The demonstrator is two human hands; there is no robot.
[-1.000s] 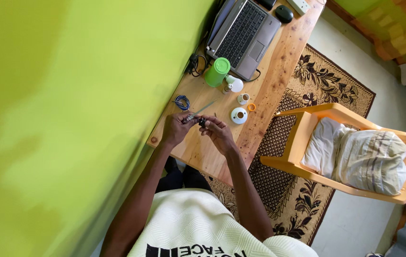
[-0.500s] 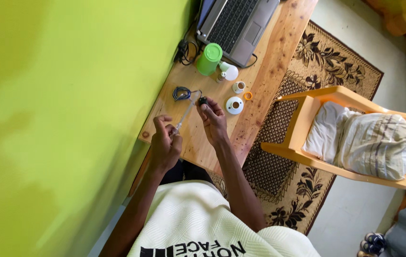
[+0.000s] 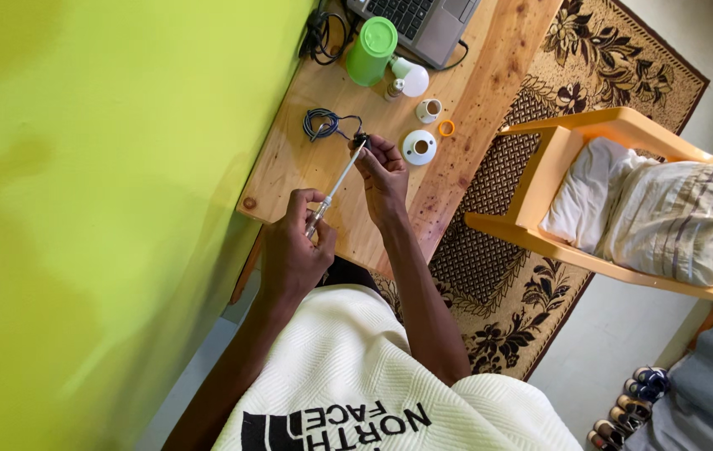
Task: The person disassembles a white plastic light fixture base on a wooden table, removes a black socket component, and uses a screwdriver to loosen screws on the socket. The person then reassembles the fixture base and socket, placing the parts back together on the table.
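The left hand (image 3: 298,242) is closed around the clear handle of a slim screwdriver (image 3: 335,185), whose metal shaft runs up from that grip to a small dark part (image 3: 362,139) pinched in the fingers of the right hand (image 3: 383,171); the tip meets the part right at the right fingertips, though how it sits in the part is too small to tell. Both hands hang above the wooden table (image 3: 289,171), the left nearer the person's body, the right further out over the tabletop. A thin dark wire leads from the pinched part to a coil of blue-black wire (image 3: 320,124) lying on the wood just beyond the screwdriver's tip, on the wall side of the right hand. On the other side of the right hand, close by it, lies a white round fitting (image 3: 419,147) with a hole in its middle; just past it stands a small white socket piece (image 3: 429,109), with an orange ring (image 3: 446,128) beside that near the table's edge. Further out from the grip stand a green lidded cup (image 3: 371,50) and a white bulb (image 3: 407,77) touching or nearly touching it, then a laptop (image 3: 423,21) with tangled black cables (image 3: 323,33) next to it by the green wall (image 3: 106,167). Beyond the table edge stands an orange chair (image 3: 573,138) with a pale cushion (image 3: 665,213), on a patterned rug (image 3: 498,276).
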